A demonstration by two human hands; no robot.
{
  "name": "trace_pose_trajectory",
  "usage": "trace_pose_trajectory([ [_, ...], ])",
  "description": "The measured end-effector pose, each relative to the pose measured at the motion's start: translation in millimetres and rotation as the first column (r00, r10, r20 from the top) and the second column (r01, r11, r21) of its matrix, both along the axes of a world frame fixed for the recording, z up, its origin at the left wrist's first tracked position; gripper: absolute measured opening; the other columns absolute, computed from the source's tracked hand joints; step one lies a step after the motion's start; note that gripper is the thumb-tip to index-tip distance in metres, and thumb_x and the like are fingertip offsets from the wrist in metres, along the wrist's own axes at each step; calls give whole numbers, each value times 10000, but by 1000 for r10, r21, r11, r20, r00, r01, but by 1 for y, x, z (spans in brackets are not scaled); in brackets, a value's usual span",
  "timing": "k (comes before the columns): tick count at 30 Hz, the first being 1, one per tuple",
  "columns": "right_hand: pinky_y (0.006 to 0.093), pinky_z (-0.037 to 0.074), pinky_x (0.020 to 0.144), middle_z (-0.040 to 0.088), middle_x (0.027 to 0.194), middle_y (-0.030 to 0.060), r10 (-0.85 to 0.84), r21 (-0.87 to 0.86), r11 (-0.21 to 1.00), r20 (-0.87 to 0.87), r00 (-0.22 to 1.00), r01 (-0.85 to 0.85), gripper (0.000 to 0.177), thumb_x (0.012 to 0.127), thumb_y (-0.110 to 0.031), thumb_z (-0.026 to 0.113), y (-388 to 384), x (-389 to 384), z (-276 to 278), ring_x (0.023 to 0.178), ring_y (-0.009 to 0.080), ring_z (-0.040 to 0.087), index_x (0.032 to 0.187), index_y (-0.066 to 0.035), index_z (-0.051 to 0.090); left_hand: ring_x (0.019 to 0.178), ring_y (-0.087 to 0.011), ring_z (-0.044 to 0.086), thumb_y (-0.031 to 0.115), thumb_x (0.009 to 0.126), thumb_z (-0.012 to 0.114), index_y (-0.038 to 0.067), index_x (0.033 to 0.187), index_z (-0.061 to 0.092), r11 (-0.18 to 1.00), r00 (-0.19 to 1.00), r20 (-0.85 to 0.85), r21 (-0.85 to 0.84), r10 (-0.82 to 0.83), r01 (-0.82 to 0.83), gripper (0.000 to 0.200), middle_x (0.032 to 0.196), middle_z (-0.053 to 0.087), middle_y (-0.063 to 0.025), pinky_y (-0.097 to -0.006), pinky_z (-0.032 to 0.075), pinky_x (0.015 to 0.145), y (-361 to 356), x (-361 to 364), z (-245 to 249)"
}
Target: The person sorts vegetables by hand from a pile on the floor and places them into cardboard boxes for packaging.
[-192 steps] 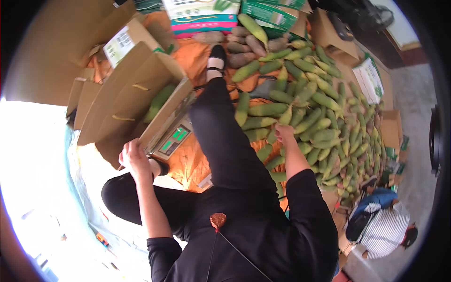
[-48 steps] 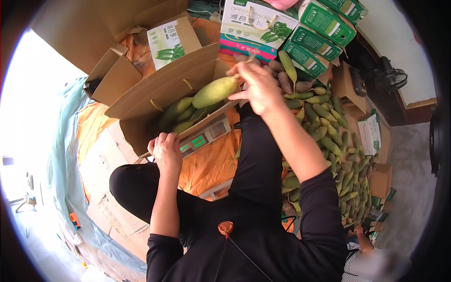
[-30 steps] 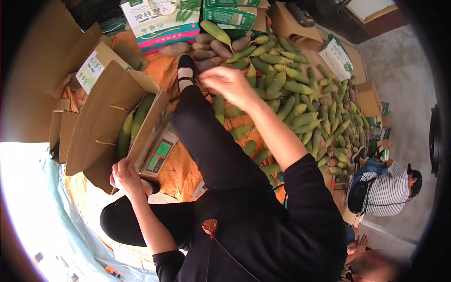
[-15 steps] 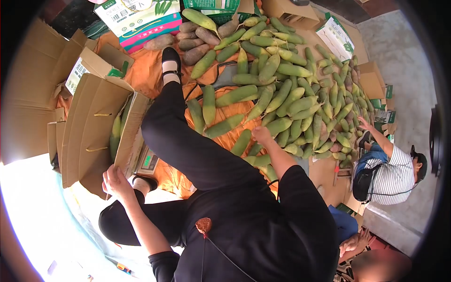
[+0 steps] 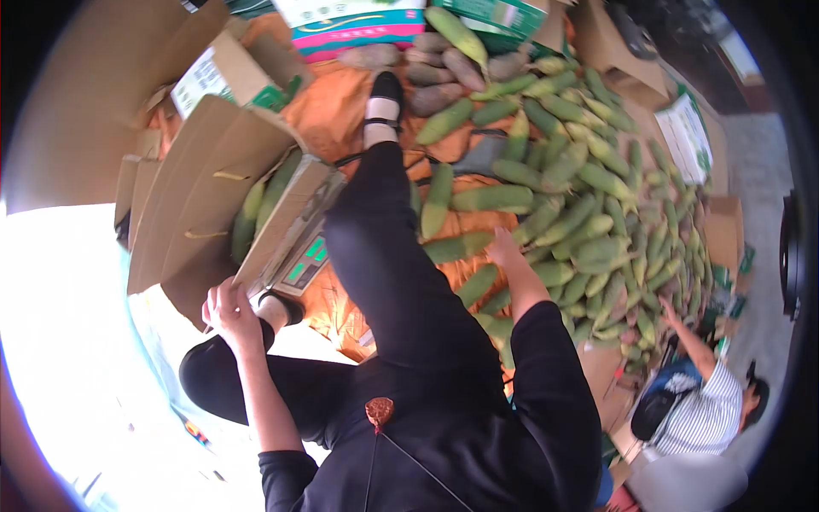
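Observation:
My left hand (image 5: 230,314) is closed on the lower edge of an open cardboard carton (image 5: 183,200), its fingers pinching the flap. Inside that carton lie at least two green radishes (image 5: 271,194). Over the orange sheet, my right hand (image 5: 505,247) has its fingers at the right end of a green radish (image 5: 459,247) lying sideways at the near side of a large pile. The fingertips appear closed about that end, partly hidden by the hand's back. Close by lie another green radish (image 5: 478,284) and an upright one (image 5: 437,200).
A scale with a lit green display (image 5: 305,260) stands beside the carton, close to my leg. Purplish-brown radishes (image 5: 431,74) lie at the top by a printed box (image 5: 358,26). At right, a person in a striped shirt (image 5: 704,410) reaches into the pile (image 5: 589,230).
The view has swung, shifting the scene right and down. My right hand has moved across to the sideways radish's end. More of the scale's display shows. My left hand stays on the carton.

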State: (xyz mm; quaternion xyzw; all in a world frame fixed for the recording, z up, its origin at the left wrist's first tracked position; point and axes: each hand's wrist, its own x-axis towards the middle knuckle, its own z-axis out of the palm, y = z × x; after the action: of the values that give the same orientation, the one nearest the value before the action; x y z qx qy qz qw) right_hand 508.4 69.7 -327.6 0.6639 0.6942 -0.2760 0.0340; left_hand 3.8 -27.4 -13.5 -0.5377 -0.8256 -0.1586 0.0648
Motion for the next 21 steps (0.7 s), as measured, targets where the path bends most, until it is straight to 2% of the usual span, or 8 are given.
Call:
trace_pose_trajectory([
  [2,444,434,932,549,1141,290,-130,-241,960,53,990,139,590,731,-187,647,5,-6,6,1089,423,521,1239,30,442,837,-227,576,91,795,608,91,932,635,1000,1000,11,0,10,-10,139,826,600,-47,-378,358,883,1,1,2],
  [6,453,476,835,609,1019,268,-148,-188,967,130,980,171,526,650,-217,718,-5,-1,-10,986,421,578,1083,25,542,845,-232,584,83,771,624,97,911,643,999,999,41,26,28,-29,141,810,609,-51,-383,350,890,1,1,3],
  [11,411,495,737,663,869,178,-31,-227,972,136,990,61,417,614,-299,757,-13,4,38,858,346,634,894,-16,631,833,-245,576,86,749,630,99,902,646,997,998,57,77,13,-17,154,792,590,-53,-386,345,894,0,-1,2],
  [13,394,492,681,657,788,159,9,-321,947,13,1000,-4,375,637,-322,744,-13,12,64,769,303,645,819,-10,643,828,-251,574,73,747,630,94,899,646,996,997,78,81,16,-22,154,791,586,-60,-382,351,885,0,-1,4],
  [17,365,493,672,666,749,122,3,-425,905,-56,998,-27,339,669,-343,730,-12,5,127,711,269,648,822,-46,672,823,-249,573,71,747,628,84,903,644,993,994,105,114,6,-18,158,792,585,-66,-386,355,874,-1,-4,3],
  [19,393,469,654,633,798,178,5,-432,902,-53,999,-27,300,725,-275,685,-12,-12,163,731,300,625,728,19,626,821,-249,573,69,746,627,81,908,643,992,993,115,127,-4,-11,163,795,585,-68,-387,355,870,-2,-6,3],
  [20,393,469,654,633,798,178,10,-425,905,-47,999,-29,300,725,-275,685,-13,-17,176,731,300,625,728,19,626,824,-250,572,65,746,624,78,917,641,992,993,119,127,-7,-8,172,802,585,-70,-389,355,868,-2,-6,3],
  [21,390,468,663,629,835,182,41,-298,952,-80,996,-63,272,741,-246,667,-14,-22,188,745,308,619,747,23,626,827,-251,571,60,746,621,76,925,639,992,992,124,126,-12,-4,181,809,586,-72,-391,355,867,-3,-6,3],
])
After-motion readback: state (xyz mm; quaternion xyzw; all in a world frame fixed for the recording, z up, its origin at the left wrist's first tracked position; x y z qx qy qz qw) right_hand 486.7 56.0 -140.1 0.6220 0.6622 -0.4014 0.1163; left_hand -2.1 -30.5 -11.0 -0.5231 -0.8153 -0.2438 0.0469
